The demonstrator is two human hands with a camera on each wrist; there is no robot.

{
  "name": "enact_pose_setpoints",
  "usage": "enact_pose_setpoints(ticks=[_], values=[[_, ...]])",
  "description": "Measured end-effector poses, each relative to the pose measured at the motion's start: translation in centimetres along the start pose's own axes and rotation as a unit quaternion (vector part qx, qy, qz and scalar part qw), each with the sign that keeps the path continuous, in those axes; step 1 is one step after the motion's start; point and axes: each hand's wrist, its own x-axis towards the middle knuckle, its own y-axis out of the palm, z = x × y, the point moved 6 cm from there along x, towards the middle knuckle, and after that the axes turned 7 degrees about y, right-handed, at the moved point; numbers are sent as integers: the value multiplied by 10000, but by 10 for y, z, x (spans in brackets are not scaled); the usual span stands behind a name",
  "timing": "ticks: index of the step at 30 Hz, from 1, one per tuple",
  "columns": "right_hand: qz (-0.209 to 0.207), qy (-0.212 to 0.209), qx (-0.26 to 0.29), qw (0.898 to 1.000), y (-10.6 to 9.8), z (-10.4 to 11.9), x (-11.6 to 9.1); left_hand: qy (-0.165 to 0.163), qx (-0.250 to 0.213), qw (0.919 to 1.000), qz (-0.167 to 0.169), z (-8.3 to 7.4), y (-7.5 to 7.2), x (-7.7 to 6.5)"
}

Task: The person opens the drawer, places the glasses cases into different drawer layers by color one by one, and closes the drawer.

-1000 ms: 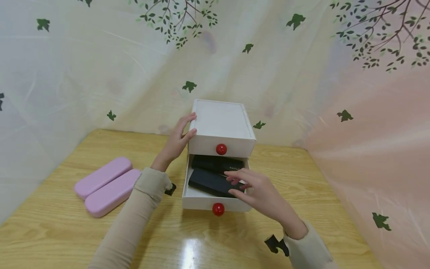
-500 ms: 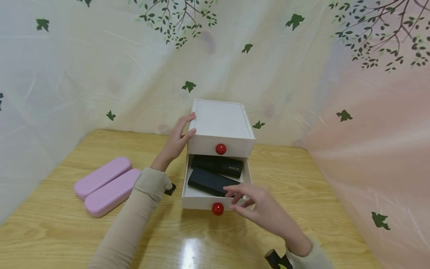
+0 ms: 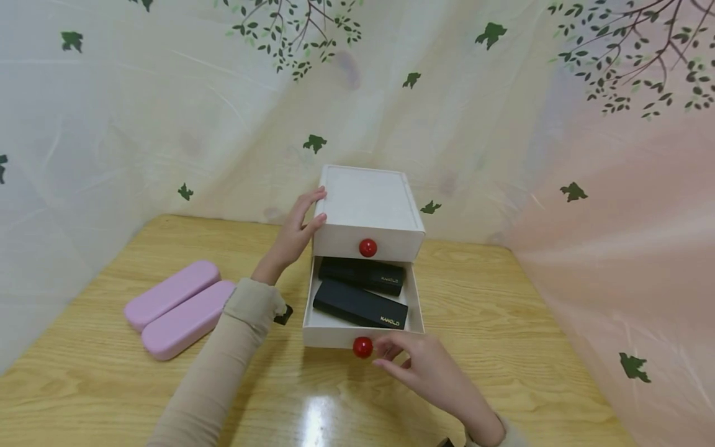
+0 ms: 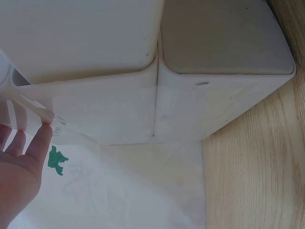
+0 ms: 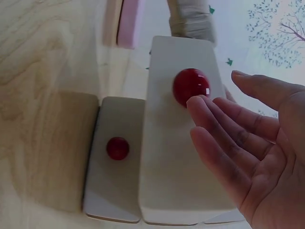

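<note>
A white drawer unit [image 3: 371,198] stands on the table, one drawer [image 3: 329,337] pulled out below the top one. Two black cases with gold lettering lie in it: a rear case [image 3: 357,273] and a front case [image 3: 357,304]. My left hand [image 3: 290,239] rests with spread fingers against the unit's upper left side. My right hand [image 3: 430,375], fingers loosely bent, is at the right of the pulled-out drawer's red knob [image 3: 363,347]. In the right wrist view the fingertips overlap that knob [image 5: 190,87] and the thumb stands apart from it.
An open pink case [image 3: 173,295] lies on the wooden table [image 3: 503,347] at the left. Under the pulled-out drawer, the right wrist view shows another drawer front [image 5: 116,186] with a smaller-looking red knob. A leaf-printed curtain [image 3: 251,124] hangs behind.
My right hand has drawn back from over the front black case, down to the knob of the pulled-out drawer, uncovering the case's lettering. The left hand has stayed in place.
</note>
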Motion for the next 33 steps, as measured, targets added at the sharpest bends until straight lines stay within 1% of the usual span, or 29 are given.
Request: enact_pose_setpoints(ticks=[5, 9, 14, 17, 21, 23, 25, 29, 31, 32, 33], values=[[-74, 260, -51, 9996, 9, -10, 3, 28, 15, 10000, -22, -1, 0, 0], [-141, 283, -24, 9995, 16, -13, 4, 71, 130, 9999, -41, -1, -1, 0], [-43, 411, 94, 9991, 24, -15, 6, 116, 209, 9997, -64, -1, -1, 1], [-40, 539, 267, 9982, 28, -16, 6, 81, 206, 9997, -43, -1, -1, 1], [-289, 706, 695, 9947, 31, -19, 6, 96, 219, 9997, -63, -1, -1, 1], [-439, 854, 947, 9909, 33, -21, 5, 113, 217, 9997, -71, -2, -1, 1], [-456, 1124, 1303, 9840, 36, -24, 5, 105, 215, 9997, -59, -2, -1, 1], [-427, 1598, 2046, 9648, 42, -29, 3, 127, 195, 9997, -52, -3, 0, 0], [-477, 1731, 2331, 9557, 44, -30, 2, 127, 178, 9997, -60, -2, 0, 1], [-522, 1785, 2449, 9515, 45, -31, 2, 164, 191, 9997, -76, 3, 0, 1], [-573, 1830, 2555, 9476, 46, -32, 1, 147, 188, 9997, -72, 3, 0, 1]])
